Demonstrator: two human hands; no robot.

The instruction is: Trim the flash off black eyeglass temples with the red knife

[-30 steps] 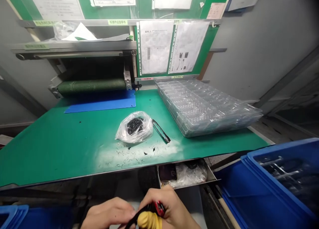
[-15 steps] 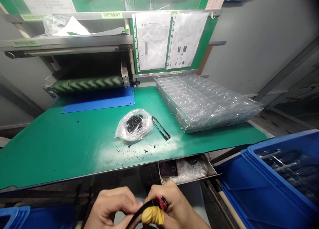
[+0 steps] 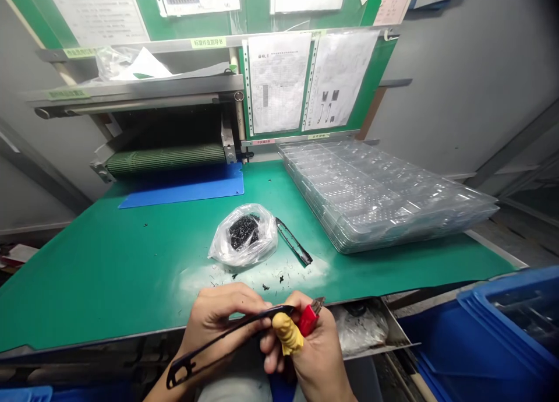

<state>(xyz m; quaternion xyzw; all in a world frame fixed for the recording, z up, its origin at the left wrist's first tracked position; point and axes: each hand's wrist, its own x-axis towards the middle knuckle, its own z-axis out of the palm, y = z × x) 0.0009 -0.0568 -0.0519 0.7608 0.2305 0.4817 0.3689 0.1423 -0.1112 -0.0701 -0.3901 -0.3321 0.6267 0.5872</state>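
Note:
My left hand (image 3: 222, 304) pinches a long, thin black plastic frame (image 3: 210, 346), which slants from lower left up to my right thumb. In my right hand (image 3: 324, 352) is a small red-handled knife (image 3: 308, 319), its grey blade pointing up and away from the frame. A yellow wrapping (image 3: 287, 334) covers the right thumb, which presses near the frame's upper end. Beyond the hands, an open clear plastic bag (image 3: 220, 247) holds small black scraps (image 3: 244, 232). A similar black frame (image 3: 293, 242) lies beside the bag. Black trimmings (image 3: 265, 286) are scattered in front of it.
Clear plastic trays (image 3: 349, 198) are stacked on the right of the green table (image 3: 109, 274). A green ribbed roller conveyor (image 3: 166, 159) ends above a blue sheet (image 3: 187, 190) at back left. Below the table edge are an open drawer (image 3: 399, 345) and blue bins (image 3: 463, 349).
Both hands have risen into fuller view at the table's front edge, so the black frame and knife show more clearly. The camera view has shifted, moving the table scene slightly down and right.

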